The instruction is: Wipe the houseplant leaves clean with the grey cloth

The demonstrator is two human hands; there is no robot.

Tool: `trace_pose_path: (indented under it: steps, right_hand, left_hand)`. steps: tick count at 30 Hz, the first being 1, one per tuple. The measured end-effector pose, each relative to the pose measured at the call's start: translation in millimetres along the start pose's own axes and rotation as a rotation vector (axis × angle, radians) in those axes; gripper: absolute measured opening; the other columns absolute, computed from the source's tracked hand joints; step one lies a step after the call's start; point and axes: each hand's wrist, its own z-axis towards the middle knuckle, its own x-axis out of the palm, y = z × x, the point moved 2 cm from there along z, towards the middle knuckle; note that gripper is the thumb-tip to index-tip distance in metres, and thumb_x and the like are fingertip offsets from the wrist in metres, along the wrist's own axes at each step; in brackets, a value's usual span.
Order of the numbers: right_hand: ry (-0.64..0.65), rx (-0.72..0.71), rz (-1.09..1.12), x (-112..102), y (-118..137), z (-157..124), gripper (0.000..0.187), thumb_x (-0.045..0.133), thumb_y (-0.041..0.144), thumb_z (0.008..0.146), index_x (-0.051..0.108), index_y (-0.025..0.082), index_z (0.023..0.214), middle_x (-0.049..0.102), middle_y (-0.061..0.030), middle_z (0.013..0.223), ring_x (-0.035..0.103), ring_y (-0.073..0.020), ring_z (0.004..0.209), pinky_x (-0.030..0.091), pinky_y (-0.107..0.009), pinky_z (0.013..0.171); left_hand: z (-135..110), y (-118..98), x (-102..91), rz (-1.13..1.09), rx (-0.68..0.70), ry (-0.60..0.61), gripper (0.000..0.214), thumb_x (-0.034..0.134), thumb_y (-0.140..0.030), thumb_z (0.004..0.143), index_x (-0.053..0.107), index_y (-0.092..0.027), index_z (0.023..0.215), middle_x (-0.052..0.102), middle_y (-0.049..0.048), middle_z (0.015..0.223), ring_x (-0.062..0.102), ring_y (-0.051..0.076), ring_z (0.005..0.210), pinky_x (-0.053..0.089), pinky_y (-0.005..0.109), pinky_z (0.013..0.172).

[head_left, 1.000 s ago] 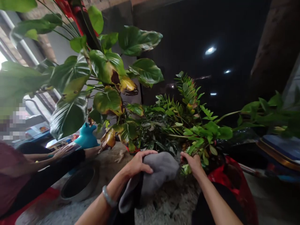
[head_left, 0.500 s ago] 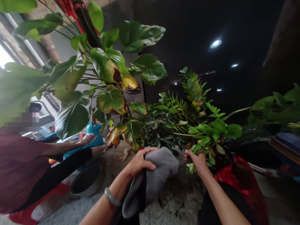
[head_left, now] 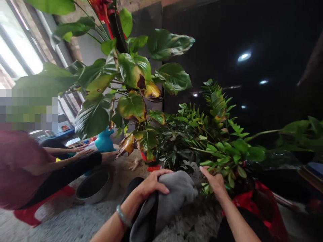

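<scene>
In the head view my left hand [head_left: 154,185], with a pale bangle [head_left: 122,215] at the wrist, is closed on a soft grey cloth [head_left: 176,191]. The cloth bulges past the fingers and hangs down below them, with a dark strip along it. Its exact kind does not show. My right hand [head_left: 214,181] is apart from the cloth, beside the low green leaves [head_left: 219,153]. One of its fingers stretches forward and left; the other fingers are mostly hidden behind the hand. I see nothing held in it.
A tall broad-leaved plant [head_left: 133,104] with browned leaves stands ahead. A person [head_left: 22,171] sits at left on a red stool [head_left: 41,203], one hand by a blue toy [head_left: 105,140]. A round basin [head_left: 93,185] stands on the floor. Red plastic [head_left: 267,205] lies at right.
The view has shifted, so the plants appear farther right and lower. My left hand still holds the grey cloth. A finger of my right hand looks more stretched out.
</scene>
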Motion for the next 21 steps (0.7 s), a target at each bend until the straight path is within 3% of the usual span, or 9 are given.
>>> trace_pose_path:
  steps: [3, 5, 10, 12, 14, 16, 18, 21]
  right_hand:
    - [-0.107, 0.049, -0.048, -3, 8, -9, 0.036, 0.077, 0.054, 0.044, 0.064, 0.022, 0.055, 0.06, -0.0031, 0.048, 0.061, -0.027, 0.061, 0.047, -0.038, 0.062]
    - [-0.205, 0.05, -0.019, -3, 15, -20, 0.044, 0.074, 0.057, 0.045, 0.064, 0.02, 0.066, 0.064, -0.0035, 0.057, 0.063, -0.0271, 0.069, 0.047, -0.037, 0.065]
    - [-0.352, 0.074, 0.267, -20, 15, -58, 0.058, 0.068, 0.064, 0.05, 0.059, 0.022, 0.091, 0.069, -0.0053, 0.089, 0.061, -0.0298, 0.1, 0.048, -0.04, 0.078]
    - [-0.258, 0.198, 0.371, -30, 0, -74, 0.053, 0.057, 0.072, 0.059, 0.059, 0.026, 0.085, 0.07, -0.0055, 0.088, 0.062, -0.0312, 0.102, 0.048, -0.045, 0.078]
    - [-0.039, 0.359, 0.433, -32, -17, -93, 0.052, 0.052, 0.075, 0.061, 0.06, 0.026, 0.078, 0.071, -0.007, 0.08, 0.066, -0.0329, 0.096, 0.049, -0.049, 0.077]
    - [0.21, 0.465, 0.384, -21, -23, -116, 0.05, 0.061, 0.071, 0.058, 0.064, 0.025, 0.076, 0.072, -0.0095, 0.078, 0.068, -0.0341, 0.089, 0.05, -0.051, 0.076]
    - [0.27, 0.394, 0.276, -2, -11, -134, 0.051, 0.064, 0.067, 0.061, 0.068, 0.024, 0.087, 0.074, -0.0114, 0.091, 0.067, -0.0347, 0.096, 0.05, -0.048, 0.077]
    - [0.218, 0.022, 0.217, 31, 36, -144, 0.064, 0.08, 0.052, 0.053, 0.067, 0.023, 0.108, 0.068, -0.01, 0.119, 0.056, -0.0327, 0.118, 0.042, -0.041, 0.097]
  left_hand:
    - [-29, -2, -16.3, -0.32, 0.055, -0.005, 0.062, 0.071, -0.013, 0.045, 0.069, -0.023, 0.106, 0.072, 0.0, 0.09, 0.065, 0.023, 0.08, 0.05, 0.03, 0.07]
    - [-38, -4, -23.9, -0.474, 0.09, -0.067, 0.065, 0.07, -0.016, 0.048, 0.066, -0.022, 0.112, 0.073, 0.0016, 0.088, 0.066, 0.022, 0.071, 0.051, 0.03, 0.067]
    - [-40, -4, -27.7, -0.822, 0.112, -0.41, 0.05, 0.07, -0.015, 0.057, 0.065, -0.014, 0.106, 0.07, 0.0016, 0.069, 0.063, 0.019, 0.059, 0.051, 0.03, 0.063]
    - [-38, -4, -25.4, -0.921, 0.11, -0.457, 0.04, 0.07, -0.018, 0.058, 0.066, -0.014, 0.098, 0.069, 0.0014, 0.067, 0.064, 0.019, 0.06, 0.051, 0.03, 0.062]
    - [-36, -2, -23.7, -0.947, 0.139, -0.471, 0.037, 0.072, -0.019, 0.054, 0.065, -0.015, 0.09, 0.069, 0.0002, 0.067, 0.063, 0.018, 0.059, 0.051, 0.029, 0.061]
    - [-33, 0, -21.2, -0.92, 0.196, -0.48, 0.038, 0.071, -0.016, 0.047, 0.064, -0.016, 0.084, 0.069, -0.0018, 0.068, 0.061, 0.016, 0.057, 0.049, 0.027, 0.06]
    - [-30, 5, -15.0, -0.874, 0.232, -0.464, 0.037, 0.07, -0.013, 0.042, 0.062, -0.017, 0.078, 0.067, -0.0035, 0.066, 0.059, 0.014, 0.055, 0.047, 0.025, 0.057]
    - [-25, 11, 2.5, -0.839, 0.221, -0.392, 0.036, 0.068, -0.011, 0.037, 0.062, -0.017, 0.072, 0.066, -0.0034, 0.062, 0.057, 0.013, 0.054, 0.044, 0.023, 0.055]
